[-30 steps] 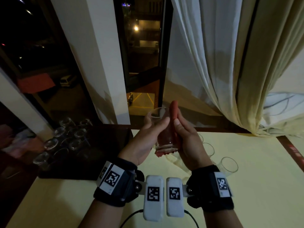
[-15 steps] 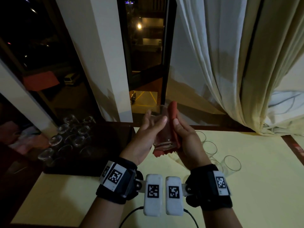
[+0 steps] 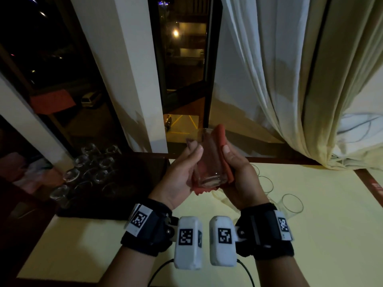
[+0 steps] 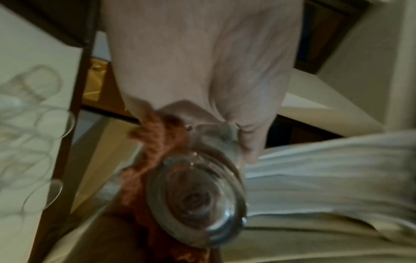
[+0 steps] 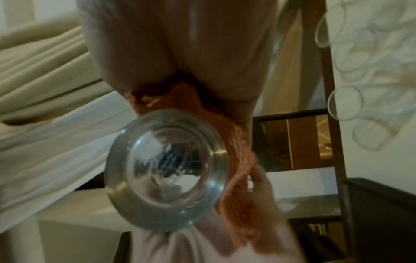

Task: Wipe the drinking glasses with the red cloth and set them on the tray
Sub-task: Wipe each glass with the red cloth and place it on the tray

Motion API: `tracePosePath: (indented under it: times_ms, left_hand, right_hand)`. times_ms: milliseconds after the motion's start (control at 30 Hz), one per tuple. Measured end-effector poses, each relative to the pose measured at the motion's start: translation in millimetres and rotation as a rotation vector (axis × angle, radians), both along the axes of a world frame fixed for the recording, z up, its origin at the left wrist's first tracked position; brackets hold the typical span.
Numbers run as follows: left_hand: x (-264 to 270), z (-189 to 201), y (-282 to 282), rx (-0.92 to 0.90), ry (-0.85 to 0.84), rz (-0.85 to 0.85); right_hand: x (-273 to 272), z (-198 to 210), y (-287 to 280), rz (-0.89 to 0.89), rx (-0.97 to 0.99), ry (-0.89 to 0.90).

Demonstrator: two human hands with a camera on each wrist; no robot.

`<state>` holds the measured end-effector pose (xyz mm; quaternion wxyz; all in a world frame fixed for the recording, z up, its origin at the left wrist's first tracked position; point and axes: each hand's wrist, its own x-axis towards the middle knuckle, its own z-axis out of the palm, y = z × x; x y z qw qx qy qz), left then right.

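Now, left hand point(image 3: 182, 172) fingers clasping glass point(image 3: 208, 162); right hand point(image 3: 238, 175) fingers clamping red cloth point(image 3: 222, 146)

Head view dim, warm indoor light, wide-angle bending at edges; both wrist views motion-blurred.

We've got a clear, colourless drinking glass point(image 3: 208, 162) up front, and hugging it a red cloth point(image 3: 224, 154) that reads more orange-pink with a nubbly knit pattern through the wrist views. Below, we see a pale yellow counter point(image 3: 310, 235), and more clear glasses point(image 3: 292, 204) on it. Off to the left sits a dark, near-black tray point(image 3: 124, 204) with clear glasses point(image 3: 71, 176) glinting on it. On both wrists we spot black bands point(image 3: 153, 230) carrying white blocks point(image 3: 187, 241) printed with black-and-white square code patterns. Behind, a cream-white curtain point(image 3: 290, 79) with yellowish folds, and a dark brown window frame point(image 3: 209, 79).
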<state>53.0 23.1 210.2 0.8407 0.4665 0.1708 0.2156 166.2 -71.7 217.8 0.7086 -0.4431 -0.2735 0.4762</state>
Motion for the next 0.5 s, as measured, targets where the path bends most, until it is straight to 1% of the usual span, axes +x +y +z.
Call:
tracePosePath:
  times_ms: [67, 133, 167, 233, 300, 367, 433, 500]
  left_hand:
    - [-0.3, -2.3, -2.1, -0.032, -0.027, 0.039]
    - [1.6, -5.3, -0.4, 0.005, 0.019, 0.112]
    - [2.0, -5.1, 0.1, 0.030, 0.051, 0.120]
    - [2.3, -2.2, 0.7, 0.093, 0.133, 0.090]
    - [1.6, -1.1, -0.3, 0.137, 0.161, 0.058]
    - [1.1, 0.6, -2.5, 0.108, 0.125, 0.025]
    - [-0.8, 2.7, -4.4, 0.030, 0.047, 0.017]
    - [-2.3, 2.1, -3.7, 0.007, -0.002, 0.036]
  right_hand:
    - [0.9, 2.0, 0.1, -0.025, -0.009, -0.048]
    - [1.4, 5.0, -1.4, -0.072, -0.050, -0.140]
    - [1.4, 4.9, -2.3, -0.078, -0.068, -0.165]
    - [-0.3, 4.6, -3.4, -0.060, -0.079, -0.152]
    - [-2.5, 4.7, -3.6, -0.040, -0.067, -0.094]
    - [-0.8, 1.9, -4.9, -0.011, -0.020, -0.028]
    - [2.4, 0.5, -6.4, 0.003, 0.017, 0.024]
    - [4.3, 2.9, -6.9, -0.044, 0.008, -0.003]
